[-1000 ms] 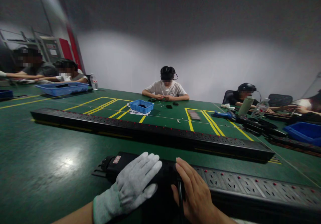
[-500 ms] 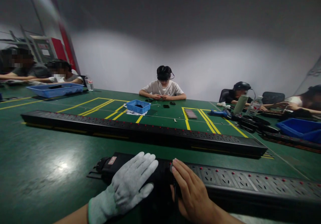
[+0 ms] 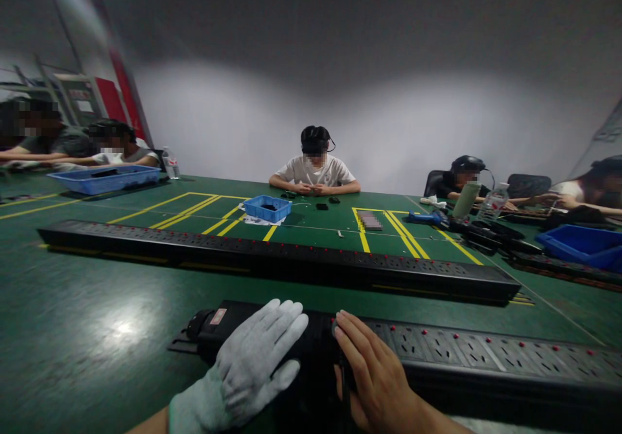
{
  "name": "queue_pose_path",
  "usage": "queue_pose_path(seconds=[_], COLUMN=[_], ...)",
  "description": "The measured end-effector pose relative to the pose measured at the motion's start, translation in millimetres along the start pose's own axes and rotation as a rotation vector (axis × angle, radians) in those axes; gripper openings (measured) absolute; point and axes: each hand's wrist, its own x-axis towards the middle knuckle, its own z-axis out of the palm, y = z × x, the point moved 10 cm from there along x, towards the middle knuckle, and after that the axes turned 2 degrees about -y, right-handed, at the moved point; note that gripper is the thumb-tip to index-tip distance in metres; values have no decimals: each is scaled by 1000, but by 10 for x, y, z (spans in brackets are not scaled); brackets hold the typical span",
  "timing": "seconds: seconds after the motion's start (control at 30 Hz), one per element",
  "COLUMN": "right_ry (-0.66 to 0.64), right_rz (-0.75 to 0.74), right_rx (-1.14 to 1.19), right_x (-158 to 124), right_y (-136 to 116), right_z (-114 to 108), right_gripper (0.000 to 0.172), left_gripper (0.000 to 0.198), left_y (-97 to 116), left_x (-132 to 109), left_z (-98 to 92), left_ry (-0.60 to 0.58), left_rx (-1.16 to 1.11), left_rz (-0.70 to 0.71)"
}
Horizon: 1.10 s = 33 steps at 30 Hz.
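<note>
A long black power strip (image 3: 505,357) with grey socket faces and small red dots lies across the near side of the table. My left hand (image 3: 260,359), in a pale grey glove, rests flat on the strip's smooth left end, fingers stretched out and thumb apart. Left of it, that end shows a pale label, a dark round fitting and a flat bracket. My bare right hand (image 3: 372,372) is closed beside it, over the strip where the sockets begin. Its fingers press round a slim dark piece with a rounded top, mostly hidden by the hand.
A second long power strip (image 3: 272,260) lies crosswise beyond my hands. Farther off are a small blue bin (image 3: 267,209), a larger blue tray (image 3: 107,180), a blue-handled tool (image 3: 425,218), bottles and another blue bin (image 3: 583,246). Co-workers sit around the green table (image 3: 121,317).
Both hands keep nearly the same place and pose on the near strip. The view has shifted only slightly.
</note>
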Motion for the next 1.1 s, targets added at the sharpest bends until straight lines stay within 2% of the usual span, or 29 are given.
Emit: queue_pose_path(seconds=[0.17, 0.47, 0.9, 1.1], right_ry=[-6, -25, -18, -13], right_rz=[-8, -7, -23, -23], right_rx=[1, -6, 19, 23], right_x=[-7, -3, -34, -29], right_y=[0, 2, -19, -3], right_z=[14, 36, 50, 65], right_gripper=[59, 57, 59, 60], left_gripper=[58, 55, 56, 55], left_y=[0, -4, -20, -26], left_x=[-8, 6, -10, -20], left_z=[9, -39, 21, 21], left_ry=[-16, 37, -15, -2], left_rx=[16, -17, -7, -16], left_rz=[-6, -14, -34, -37])
